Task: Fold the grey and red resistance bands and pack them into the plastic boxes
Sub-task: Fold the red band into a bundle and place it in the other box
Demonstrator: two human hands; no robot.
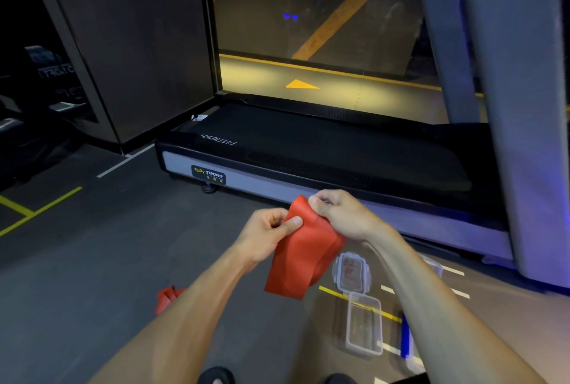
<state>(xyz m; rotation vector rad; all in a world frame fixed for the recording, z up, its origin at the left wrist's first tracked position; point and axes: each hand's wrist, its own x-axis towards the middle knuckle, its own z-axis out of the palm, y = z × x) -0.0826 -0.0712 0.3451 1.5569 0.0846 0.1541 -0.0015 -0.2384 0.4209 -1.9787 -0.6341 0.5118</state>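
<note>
Red, the thin folded rubber resistance band (pixel 300 255) hangs in the air in front of the person, pinched at its top edge by both hands: the left hand (pixel 266 237) clamps thumb on fingers at its ten o'clock corner, the right hand (pixel 342 215) grips its twelve o'clock corner. Below it, toward four o'clock, a clear plastic lid (pixel 351 271) and an open clear plastic box (pixel 364 323) lie on the dark gym floor (pixel 92 260). A second crumpled red band (pixel 166 297) lies at eight o'clock, and a black treadmill deck (pixel 324 149) stretches across at twelve
</note>
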